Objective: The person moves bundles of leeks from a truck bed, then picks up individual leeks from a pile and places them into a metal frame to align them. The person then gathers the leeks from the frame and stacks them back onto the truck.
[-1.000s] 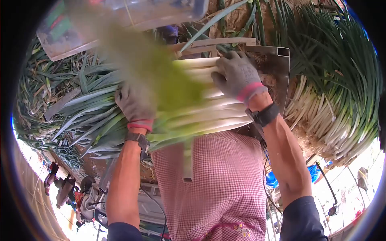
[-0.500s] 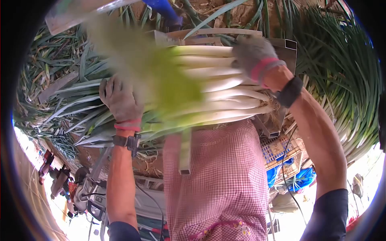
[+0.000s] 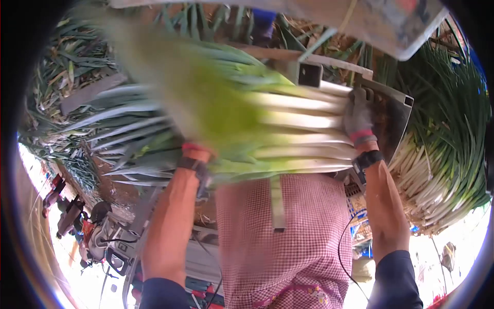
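A bundle of leeks (image 3: 309,120) lies sideways in a metal frame (image 3: 396,100), white ends to the right and green leaves to the left. My right hand (image 3: 358,116), in a grey glove with a pink cuff, is against the white ends. Its fingers point away from me, fairly straight, with slightly bent tips. My left hand (image 3: 194,148) reaches over the leaf part of the bundle. Only its pink cuff shows clearly; a blurred green smear across the view hides the fingers.
A pile of leeks (image 3: 437,154) stands at the right, and loose green leaves (image 3: 77,67) lie at the left. A blurred board-like piece (image 3: 355,18) crosses the top. A metal bar (image 3: 278,203) juts toward my checked apron (image 3: 309,232).
My right hand has moved from above the far white ends down against their tips. The left has shifted right along the leaves, behind the smear. The board-like piece now spans the top right.
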### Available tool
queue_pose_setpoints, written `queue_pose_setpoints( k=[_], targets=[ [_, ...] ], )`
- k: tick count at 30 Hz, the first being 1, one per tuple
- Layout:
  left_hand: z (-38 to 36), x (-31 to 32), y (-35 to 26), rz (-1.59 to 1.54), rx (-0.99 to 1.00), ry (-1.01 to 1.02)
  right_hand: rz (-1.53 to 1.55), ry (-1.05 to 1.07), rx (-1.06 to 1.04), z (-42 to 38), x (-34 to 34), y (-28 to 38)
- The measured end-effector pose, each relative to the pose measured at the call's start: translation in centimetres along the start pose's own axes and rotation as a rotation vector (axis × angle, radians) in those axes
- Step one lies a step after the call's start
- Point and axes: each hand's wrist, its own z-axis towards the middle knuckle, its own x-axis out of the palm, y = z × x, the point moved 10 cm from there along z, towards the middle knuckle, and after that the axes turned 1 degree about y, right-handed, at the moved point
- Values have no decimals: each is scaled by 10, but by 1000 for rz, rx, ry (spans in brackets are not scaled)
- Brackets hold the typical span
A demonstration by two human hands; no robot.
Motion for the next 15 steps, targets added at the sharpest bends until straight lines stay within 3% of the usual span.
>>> queue_pose_setpoints(
  k=[2, 4, 8, 10, 14, 15],
  targets=[
    [-7, -5, -1, -31, 103, -103, -117, 30, 10, 2, -14, 10],
    [7, -20, 3, -76, 113, -156, -33, 33, 9, 3, -26, 7],
    [26, -27, -6, -134, -61, -6, 108, 71, -82, -31, -34, 45],
    [27, -22, -12, -150, -75, -12, 159, 3, 17, -40, -15, 25],
    [26, -20, -8, -214, -86, 0, 123, 323, 108, -22, -1, 14],
    [20, -25, -1, -208, -98, -8, 121, 319, 92, -21, -5, 23]
  ],
)
